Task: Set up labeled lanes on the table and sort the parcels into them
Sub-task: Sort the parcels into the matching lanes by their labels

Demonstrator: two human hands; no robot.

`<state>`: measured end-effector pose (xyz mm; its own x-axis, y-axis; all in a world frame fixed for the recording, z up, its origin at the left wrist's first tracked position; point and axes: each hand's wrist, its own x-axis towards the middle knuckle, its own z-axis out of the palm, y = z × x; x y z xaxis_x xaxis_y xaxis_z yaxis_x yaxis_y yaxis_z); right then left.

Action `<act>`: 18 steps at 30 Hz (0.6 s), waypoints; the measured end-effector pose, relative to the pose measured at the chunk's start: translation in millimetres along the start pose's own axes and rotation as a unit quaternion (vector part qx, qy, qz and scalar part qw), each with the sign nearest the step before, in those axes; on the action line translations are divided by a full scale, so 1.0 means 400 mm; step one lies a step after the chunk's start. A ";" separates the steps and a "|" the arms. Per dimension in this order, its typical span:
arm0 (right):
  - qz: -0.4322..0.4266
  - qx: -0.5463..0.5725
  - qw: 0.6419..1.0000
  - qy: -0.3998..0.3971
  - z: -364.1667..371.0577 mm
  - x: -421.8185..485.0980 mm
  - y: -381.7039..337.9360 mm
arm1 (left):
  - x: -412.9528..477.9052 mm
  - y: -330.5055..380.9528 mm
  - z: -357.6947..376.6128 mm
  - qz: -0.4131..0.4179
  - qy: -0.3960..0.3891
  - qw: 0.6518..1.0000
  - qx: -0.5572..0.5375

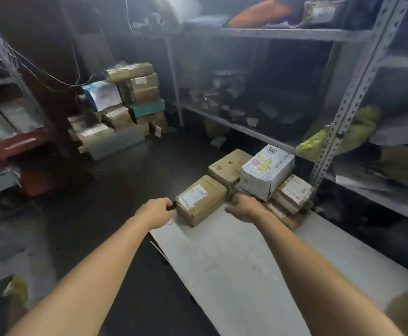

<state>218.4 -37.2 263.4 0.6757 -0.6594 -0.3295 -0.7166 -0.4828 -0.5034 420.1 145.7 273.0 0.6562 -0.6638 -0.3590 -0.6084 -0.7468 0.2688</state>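
Table (234, 275): pale, scuffed board; I see no lane label on it, so I judge the lanes are yet to be laid
Left hand (155, 212): at the box's near left corner; fingers curled round a small dark thing (171, 206) that I cannot make out; perhaps a marker for the labels
Right hand (244, 207): at the box's right side, back upward; thumb out, fingers hidden behind the hand, so I cannot tell whether they grip
Box (200, 200): brown, label up, on the table's far end between my hands; I judge that I flank it so as to shift or lift it
Flat parcels (292, 192): stacked just right of my right hand; they bear the white box
White box (267, 170): sits on that stack; printing faces up
Far box (229, 166): brown, behind the first, beside the white one; all four huddle at the far end, which I take as keeping the near stretch for lanes
Floor (125, 178): dark; left of the table
Rack (358, 76): grey slotted steel, right of the table; bags and loose wraps on its shelves
Floor pile (127, 105): more parcels stacked in the far corner, well apart from the table
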 end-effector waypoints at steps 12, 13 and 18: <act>0.183 0.251 0.947 0.084 0.227 0.369 -0.084 | 0.569 -0.053 0.075 0.098 -0.022 0.994 -0.043; 0.199 0.264 0.939 0.092 0.247 0.393 -0.088 | 0.609 -0.053 0.088 0.110 -0.027 0.993 -0.045; 0.285 0.318 0.894 0.135 0.344 0.521 -0.112 | 0.800 -0.046 0.159 0.146 -0.093 0.984 -0.047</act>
<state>415.3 -73.9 107.5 0.1053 -0.8500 -0.5162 -0.6297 0.3448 -0.6962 612.8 -50.2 96.4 0.3605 -0.8381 -0.4094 -0.7096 -0.5313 0.4629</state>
